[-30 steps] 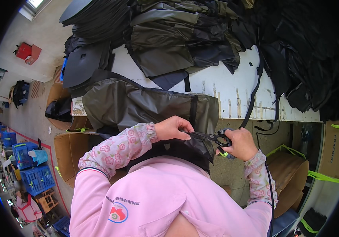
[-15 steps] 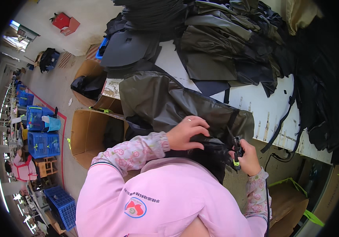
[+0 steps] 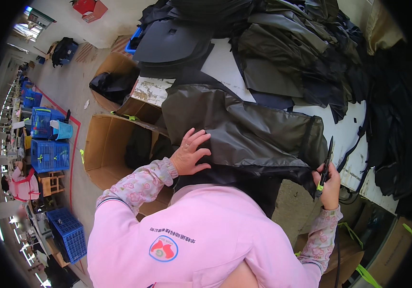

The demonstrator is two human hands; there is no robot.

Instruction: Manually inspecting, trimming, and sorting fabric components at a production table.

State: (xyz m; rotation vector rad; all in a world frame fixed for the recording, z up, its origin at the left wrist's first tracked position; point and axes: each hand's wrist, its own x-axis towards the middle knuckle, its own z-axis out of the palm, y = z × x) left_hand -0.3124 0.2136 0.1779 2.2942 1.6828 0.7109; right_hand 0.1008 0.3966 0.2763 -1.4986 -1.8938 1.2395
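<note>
A dark olive, shiny fabric piece with black edging lies over the front of the table and hangs toward me. My left hand rests at its near left part, fingers spread and holding nothing. At the fabric's right end, my right hand is closed around black-handled scissors, their pointed end upward and a yellow-green tag by the handle. Whether those fingers also pinch the fabric's edge, I cannot tell. Black cloth hangs between the fabric and my body.
The white, worn tabletop carries stacked dark panels and a heap of dark fabric. Black straps and cloth hang at the right. Open cardboard boxes stand left; blue crates line the aisle beyond.
My left hand has moved left and flattened onto the fabric. My right hand has gone right with the scissors, now pointing up. The fabric lies more spread out toward the right.
</note>
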